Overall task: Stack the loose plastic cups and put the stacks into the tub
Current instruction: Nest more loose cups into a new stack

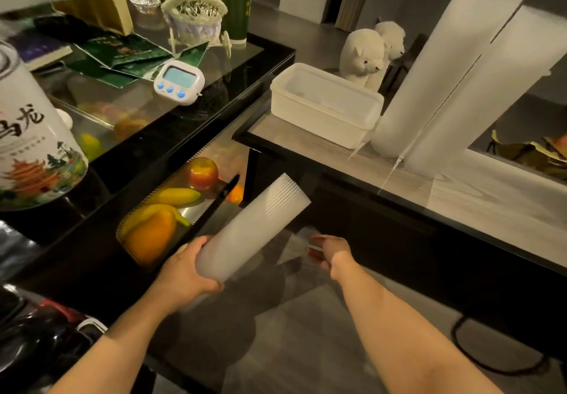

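Observation:
My left hand grips the base of a long stack of translucent plastic cups, tilted with its open end pointing up and to the right. My right hand reaches low in front of the table, its fingers around a loose clear cup that is blurred and hard to make out. The white plastic tub stands on the table with nothing visible inside. Two tall cup stacks stand upright to the right of the tub.
The table's dark front edge runs diagonally above my right hand. A basket of fruit sits to the left below the counter. A timer, a large tin and a plush toy stand around.

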Demonstrator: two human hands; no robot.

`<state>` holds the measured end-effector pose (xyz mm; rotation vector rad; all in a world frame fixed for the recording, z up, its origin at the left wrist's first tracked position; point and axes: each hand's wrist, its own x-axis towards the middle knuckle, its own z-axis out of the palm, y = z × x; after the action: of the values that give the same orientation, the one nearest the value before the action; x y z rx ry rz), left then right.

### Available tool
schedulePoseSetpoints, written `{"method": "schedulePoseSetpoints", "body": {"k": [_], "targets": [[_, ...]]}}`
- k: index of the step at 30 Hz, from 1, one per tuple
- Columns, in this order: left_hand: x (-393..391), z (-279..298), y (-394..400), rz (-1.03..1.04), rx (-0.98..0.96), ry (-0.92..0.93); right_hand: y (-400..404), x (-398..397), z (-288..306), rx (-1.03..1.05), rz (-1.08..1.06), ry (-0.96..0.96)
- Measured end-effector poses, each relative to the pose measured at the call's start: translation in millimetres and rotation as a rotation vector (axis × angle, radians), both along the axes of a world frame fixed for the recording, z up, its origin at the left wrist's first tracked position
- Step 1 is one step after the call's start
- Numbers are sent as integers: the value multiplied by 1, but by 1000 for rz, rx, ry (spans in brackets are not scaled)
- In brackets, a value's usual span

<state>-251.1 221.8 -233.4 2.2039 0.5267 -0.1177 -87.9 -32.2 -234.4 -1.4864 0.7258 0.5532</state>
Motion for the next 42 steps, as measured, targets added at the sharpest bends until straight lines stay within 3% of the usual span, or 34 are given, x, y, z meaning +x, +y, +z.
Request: {"method": "schedulePoseSetpoints", "body": {"k": [4, 11, 15, 20, 32, 42], "targets": [[-1, -2, 7, -23, 19, 7, -8, -5, 1, 13, -30, -36], [2, -7, 3, -112, 60, 7, -53, -35, 30, -166, -63, -366], [5, -6, -5, -183, 125, 40, -77, -49, 51, -80, -110, -484], [7, -7, -26, -232, 149, 32, -94, -61, 66, -73, 3, -651], [20, 1, -50, -266, 193, -4, -101, -58, 76, -243, 169, -720], [18, 1, -50, -142, 202, 32, -62, -43, 71, -423, 589, -810]]}}
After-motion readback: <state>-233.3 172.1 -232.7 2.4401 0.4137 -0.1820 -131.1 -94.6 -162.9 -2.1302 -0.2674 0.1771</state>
